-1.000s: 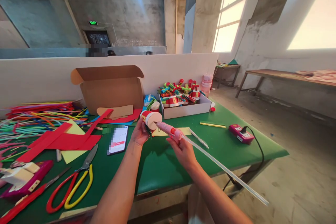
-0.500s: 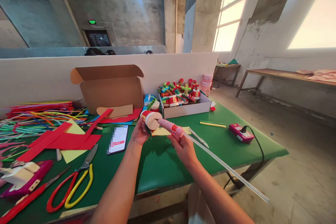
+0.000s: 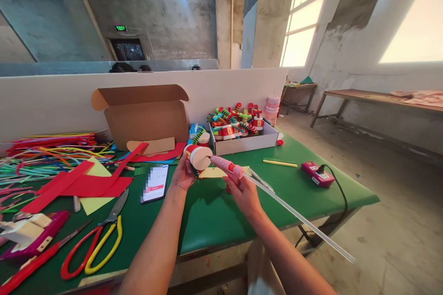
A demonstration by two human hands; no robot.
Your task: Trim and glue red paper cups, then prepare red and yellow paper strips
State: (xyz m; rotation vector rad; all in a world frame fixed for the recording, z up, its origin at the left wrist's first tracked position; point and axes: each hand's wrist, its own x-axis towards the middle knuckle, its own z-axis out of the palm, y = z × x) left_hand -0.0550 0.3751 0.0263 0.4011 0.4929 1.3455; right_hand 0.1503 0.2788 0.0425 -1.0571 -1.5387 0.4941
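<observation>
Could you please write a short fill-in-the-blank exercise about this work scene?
The left hand holds a red-and-white cup, and the right hand holds a ____ glue gun.
The scissors have one red handle loop and one ____ loop.
The phone lies with its screen facing ____.
The tabletop is ____ in colour.

Missing words: pink; yellow; up; green.

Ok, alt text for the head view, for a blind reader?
The right hand points a pink glue gun at the round end of a red-and-white cup in the left hand. Scissors, a phone and a white box of crafts lie on the green table.
</observation>
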